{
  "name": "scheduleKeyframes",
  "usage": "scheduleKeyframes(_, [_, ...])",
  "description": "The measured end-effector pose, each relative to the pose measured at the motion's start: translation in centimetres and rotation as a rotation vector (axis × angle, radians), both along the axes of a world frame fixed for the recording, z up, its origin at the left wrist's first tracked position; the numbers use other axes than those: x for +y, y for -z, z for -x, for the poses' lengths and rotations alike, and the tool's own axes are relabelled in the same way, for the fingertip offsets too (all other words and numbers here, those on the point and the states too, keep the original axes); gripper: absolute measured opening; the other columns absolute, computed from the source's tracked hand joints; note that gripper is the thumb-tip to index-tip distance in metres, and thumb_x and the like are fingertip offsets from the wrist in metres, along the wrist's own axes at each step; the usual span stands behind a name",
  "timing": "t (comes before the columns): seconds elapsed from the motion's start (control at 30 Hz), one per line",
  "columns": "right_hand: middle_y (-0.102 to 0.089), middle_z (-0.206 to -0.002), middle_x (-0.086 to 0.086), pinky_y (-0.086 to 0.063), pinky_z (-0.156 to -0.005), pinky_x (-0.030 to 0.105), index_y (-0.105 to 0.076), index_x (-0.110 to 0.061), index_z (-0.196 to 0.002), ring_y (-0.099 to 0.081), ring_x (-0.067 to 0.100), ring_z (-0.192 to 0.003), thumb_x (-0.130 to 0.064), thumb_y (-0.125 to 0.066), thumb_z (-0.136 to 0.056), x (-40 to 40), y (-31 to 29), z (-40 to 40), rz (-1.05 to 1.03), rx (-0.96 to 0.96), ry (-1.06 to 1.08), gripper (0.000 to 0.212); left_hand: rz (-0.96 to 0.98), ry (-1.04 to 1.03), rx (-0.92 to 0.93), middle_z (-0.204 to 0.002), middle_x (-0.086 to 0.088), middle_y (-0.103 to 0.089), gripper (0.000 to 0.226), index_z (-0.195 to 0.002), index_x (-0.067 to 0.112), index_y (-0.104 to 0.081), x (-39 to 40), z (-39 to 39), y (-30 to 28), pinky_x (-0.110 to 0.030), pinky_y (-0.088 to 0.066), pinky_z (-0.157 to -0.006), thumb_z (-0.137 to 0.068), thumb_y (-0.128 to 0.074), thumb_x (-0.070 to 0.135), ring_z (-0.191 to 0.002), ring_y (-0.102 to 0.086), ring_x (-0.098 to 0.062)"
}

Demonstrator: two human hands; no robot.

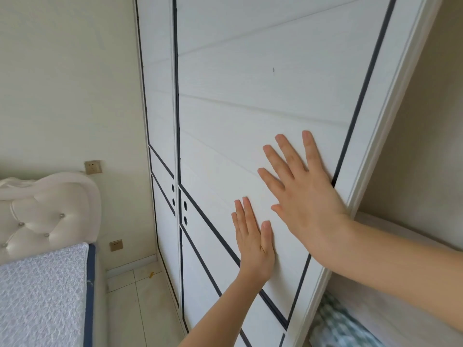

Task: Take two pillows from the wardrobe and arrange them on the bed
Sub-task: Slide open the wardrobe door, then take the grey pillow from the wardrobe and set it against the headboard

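Note:
A white sliding wardrobe door (250, 101) with dark trim lines fills the middle of the view. Both my hands lie flat on it with fingers spread. My left hand (254, 246) is lower, and my right hand (305, 194) is higher, close to the door's right edge. Past that edge the wardrobe stands partly uncovered, showing a shelf (390, 249) and a blurred green-and-white checked fabric (343, 326) below it. Whether that fabric is a pillow I cannot tell. The bed (40, 296) with a pale quilted mattress is at the lower left.
A white tufted headboard (47, 214) stands against the back wall, with two brass wall sockets (93, 167) near it. A strip of tiled floor (140, 304) runs between bed and wardrobe. A second wardrobe door (160, 121) sits to the left.

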State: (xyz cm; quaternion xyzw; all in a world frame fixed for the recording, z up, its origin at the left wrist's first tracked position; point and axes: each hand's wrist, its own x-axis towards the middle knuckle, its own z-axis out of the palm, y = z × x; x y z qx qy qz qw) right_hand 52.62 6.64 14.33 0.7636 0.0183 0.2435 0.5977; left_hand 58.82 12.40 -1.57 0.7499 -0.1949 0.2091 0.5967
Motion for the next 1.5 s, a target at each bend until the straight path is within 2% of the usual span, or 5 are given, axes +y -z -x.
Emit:
scheduleKeyframes(0.47, [0.001,-0.157,0.027,0.008,-0.101,0.076,-0.005,-0.011,-0.152,0.009,0.054,-0.139,-0.048,-0.027,-0.095,0.4,-0.3,1.0,-0.147,0.035,-0.12,0.071,0.076,0.085,0.102,-0.167,0.013,0.005,0.055,-0.156,0.035,-0.001,1.6,-0.5,0.5,-0.037,0.0,-0.125,-0.108,-0.027,0.034,-0.15,0.012,0.002])
scheduleKeyframes(0.63, [-0.032,-0.153,0.016,-0.008,-0.117,0.05,-0.027,-0.011,-0.149,-0.011,0.034,-0.146,-0.028,-0.039,-0.098,1.4,-0.5,3.1,-0.487,0.262,-0.483,0.055,0.112,0.124,0.102,-0.165,0.006,-0.023,0.053,-0.157,0.023,-0.026,3.6,0.1,-0.5,-0.043,-0.022,-0.123,-0.107,-0.037,0.033,-0.151,-0.017,-0.006])
scheduleKeyframes(0.8, [-0.063,-0.121,0.015,-0.034,-0.108,0.042,-0.063,-0.002,-0.119,-0.045,0.032,-0.131,-0.009,-0.049,-0.091,-1.3,1.4,8.5,-0.704,0.19,-0.798,0.032,0.335,-0.009,0.241,-0.135,0.012,-0.062,0.037,-0.137,0.025,-0.057,3.6,3.9,-0.8,-0.007,-0.041,-0.096,-0.105,-0.038,0.028,-0.123,-0.054,0.004])
scheduleKeyframes(0.9, [-0.064,-0.115,0.016,-0.041,-0.101,0.044,-0.065,0.001,-0.113,-0.05,0.034,-0.125,-0.007,-0.052,-0.088,-4.2,2.8,12.3,-0.866,0.156,-0.861,0.029,0.416,-0.11,0.211,-0.116,0.017,-0.068,0.031,-0.123,0.03,-0.061,1.8,8.5,-0.2,-0.012,-0.041,-0.081,-0.104,-0.039,0.02,-0.099,-0.059,-0.001])
scheduleKeyframes(1.5, [-0.064,-0.102,0.015,-0.05,-0.084,0.044,-0.063,0.001,-0.108,-0.056,0.034,-0.103,-0.005,-0.065,-0.083,-20.6,12.4,28.1,-1.406,-0.139,-0.592,0.026,0.16,0.005,0.226,-0.108,0.003,-0.065,0.017,-0.11,0.024,-0.063,-12.7,26.9,5.3,-0.016,-0.046,-0.081,-0.102,-0.05,0.018,-0.098,-0.06,-0.002])
